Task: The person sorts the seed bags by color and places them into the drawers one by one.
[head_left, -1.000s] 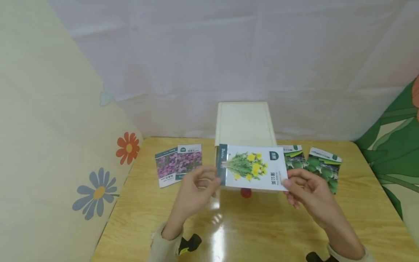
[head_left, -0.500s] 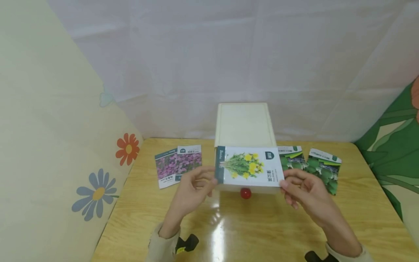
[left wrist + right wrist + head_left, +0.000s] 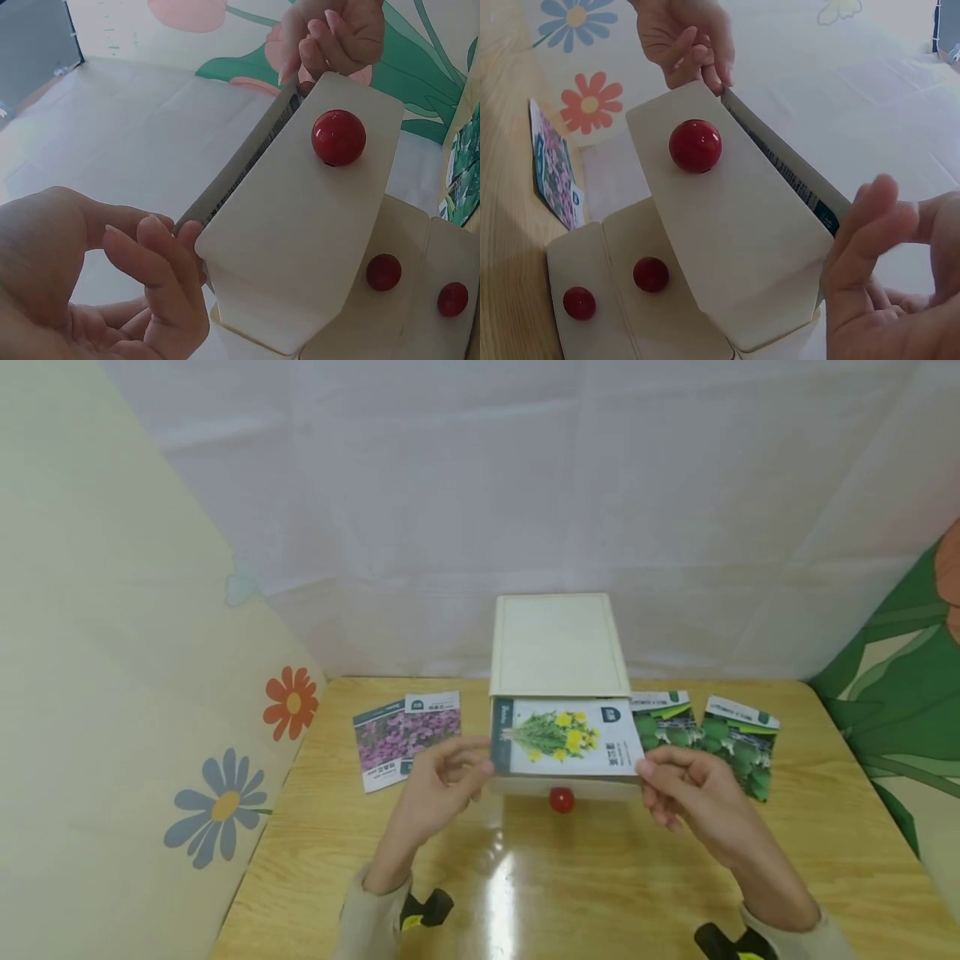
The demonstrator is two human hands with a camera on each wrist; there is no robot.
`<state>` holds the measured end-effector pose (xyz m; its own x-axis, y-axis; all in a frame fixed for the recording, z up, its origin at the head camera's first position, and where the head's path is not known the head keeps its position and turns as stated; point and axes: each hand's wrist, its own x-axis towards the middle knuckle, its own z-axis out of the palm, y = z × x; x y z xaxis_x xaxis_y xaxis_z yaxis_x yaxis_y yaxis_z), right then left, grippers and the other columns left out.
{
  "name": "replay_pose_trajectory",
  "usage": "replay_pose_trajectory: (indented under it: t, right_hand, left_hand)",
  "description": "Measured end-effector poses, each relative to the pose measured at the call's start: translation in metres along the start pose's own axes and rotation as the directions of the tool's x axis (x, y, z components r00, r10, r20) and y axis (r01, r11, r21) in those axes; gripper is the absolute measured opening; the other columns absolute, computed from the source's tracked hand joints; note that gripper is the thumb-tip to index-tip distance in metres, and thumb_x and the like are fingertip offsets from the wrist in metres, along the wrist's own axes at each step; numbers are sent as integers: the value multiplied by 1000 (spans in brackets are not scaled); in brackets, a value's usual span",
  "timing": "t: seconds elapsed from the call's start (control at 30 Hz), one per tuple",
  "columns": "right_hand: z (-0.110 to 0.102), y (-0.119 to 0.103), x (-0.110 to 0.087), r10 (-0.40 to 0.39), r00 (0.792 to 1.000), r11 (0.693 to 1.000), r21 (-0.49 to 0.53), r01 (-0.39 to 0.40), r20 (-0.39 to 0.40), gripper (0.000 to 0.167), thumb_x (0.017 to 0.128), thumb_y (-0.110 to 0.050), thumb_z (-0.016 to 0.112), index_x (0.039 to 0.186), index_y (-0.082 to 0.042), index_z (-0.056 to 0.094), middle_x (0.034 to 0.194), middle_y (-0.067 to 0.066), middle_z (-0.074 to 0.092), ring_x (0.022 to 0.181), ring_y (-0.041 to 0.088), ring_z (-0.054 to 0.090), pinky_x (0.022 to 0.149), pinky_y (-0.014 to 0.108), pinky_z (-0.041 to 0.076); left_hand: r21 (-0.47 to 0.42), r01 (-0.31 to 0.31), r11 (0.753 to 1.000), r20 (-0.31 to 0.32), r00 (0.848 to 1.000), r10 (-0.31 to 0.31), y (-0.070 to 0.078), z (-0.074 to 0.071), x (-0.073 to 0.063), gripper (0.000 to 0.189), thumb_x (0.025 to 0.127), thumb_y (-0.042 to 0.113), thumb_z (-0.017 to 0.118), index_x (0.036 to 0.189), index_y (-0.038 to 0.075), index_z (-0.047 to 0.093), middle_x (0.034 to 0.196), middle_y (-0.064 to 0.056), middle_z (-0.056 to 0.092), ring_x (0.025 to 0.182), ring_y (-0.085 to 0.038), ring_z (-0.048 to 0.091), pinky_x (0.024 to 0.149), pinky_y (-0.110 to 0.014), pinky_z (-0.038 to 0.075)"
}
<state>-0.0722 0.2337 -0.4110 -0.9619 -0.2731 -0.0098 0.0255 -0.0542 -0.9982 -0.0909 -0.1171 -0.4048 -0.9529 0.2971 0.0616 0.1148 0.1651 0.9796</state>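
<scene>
- Purple packets [image 3: 408, 735] lie overlapping on the table [image 3: 615, 877], left of centre in the head view.
- Just right of them, our left hand [image 3: 438, 793] pinches the left end of the yellow-flower packet [image 3: 558, 739] between thumb and fingers.
- At centre, that packet lies face up across the mouth of the pulled-out top drawer [image 3: 521, 787], its far edge close against the white cabinet [image 3: 558, 643]. We judge the step in hand to be laying it into that drawer; the next move would call for lowering both ends evenly inside the rim, then letting go.
- Anything beneath the packet is hidden from us. Below the drawer's red knob [image 3: 562, 800], the wrist views show two lower drawers [image 3: 401, 300] pushed in, contents unseen.
- Right of centre, our right hand [image 3: 697, 797] pinches the packet's near right corner.
- Farther right, we see green packets [image 3: 742, 747] on the table.
</scene>
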Motion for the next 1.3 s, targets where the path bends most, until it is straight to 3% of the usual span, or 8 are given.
replay_pose_trajectory:
  t: [0.1, 0.2, 0.4, 0.57, 0.7, 0.87, 1.03, 1.3]
  right_hand:
    - [0, 0, 3, 9, 1000, 1000, -17, -9, 2, 18, 111, -9, 55, 102, -3, 70, 69, -1, 62, 53, 7, 53, 37, 42, 24]
    - [0, 0, 5, 38, 999, 998, -41, -39, -18, 19, 111, -12, 56, 100, -4, 70, 65, -3, 58, 51, 5, 49, 39, 44, 19]
    - [1, 0, 14, 63, 994, 990, -122, -74, -86, 22, 110, -17, 61, 100, 0, 71, 62, -4, 55, 50, 4, 46, 36, 29, 32]
    - [1, 1, 21, 37, 994, 982, -180, -54, -100, 27, 111, -20, 60, 102, 4, 69, 59, -4, 53, 48, 7, 42, 36, 34, 31]
    - [0, 1, 26, 27, 994, 979, -196, -47, -104, 32, 111, -22, 60, 102, 8, 66, 58, -3, 51, 47, 9, 41, 37, 37, 30]
    - [1, 1, 31, 28, 991, 978, -202, -54, -129, 33, 111, -24, 61, 99, 7, 66, 57, -4, 50, 47, 9, 40, 37, 36, 32]
    - [3, 0, 34, 18, 986, 973, -225, -56, -168, 37, 110, -27, 62, 99, 8, 66, 55, -3, 50, 45, 9, 39, 36, 35, 32]
    - [5, 0, 39, -37, 975, 950, -312, -34, -220, 41, 109, -29, 64, 102, 11, 69, 52, -4, 48, 43, 11, 39, 36, 33, 36]
  left_hand:
    - [-10, 9, 1000, 0, 1000, -10, -1, -1, 3, 37, 101, 12, 71, 135, -2, 67, 105, -22, 76, 62, -12, 64, 46, -17, 45]
    - [-20, 28, 999, -2, 1000, -28, -3, -2, 6, 37, 101, 12, 71, 135, -1, 67, 106, -24, 76, 61, -10, 62, 47, -16, 44]
    - [-38, 60, 997, -39, 997, -61, -5, -1, 14, 34, 101, 12, 71, 133, -1, 69, 108, -28, 74, 59, -9, 59, 46, -16, 42]
    - [-8, 67, 998, -90, 994, -67, -5, 1, 21, 30, 101, 14, 73, 127, 0, 72, 106, -23, 76, 62, -12, 63, 50, -17, 47]
    - [15, 70, 997, -129, 989, -68, -5, 2, 26, 26, 99, 14, 76, 122, 2, 75, 105, -19, 78, 69, -22, 69, 54, -20, 52]
    - [60, 76, 995, -162, 985, -66, -4, 3, 31, 20, 99, 17, 76, 113, 4, 78, 103, -14, 80, 86, -28, 76, 73, -29, 65]
    - [109, 79, 991, -179, 982, -58, -5, 3, 37, 17, 101, 20, 74, 107, 4, 79, 98, -12, 81, 91, -26, 78, 88, -40, 66]
    - [119, 76, 990, -184, 981, -53, -8, 4, 45, 16, 102, 17, 71, 106, 4, 79, 88, -16, 79, 84, -36, 77, 67, -27, 61]
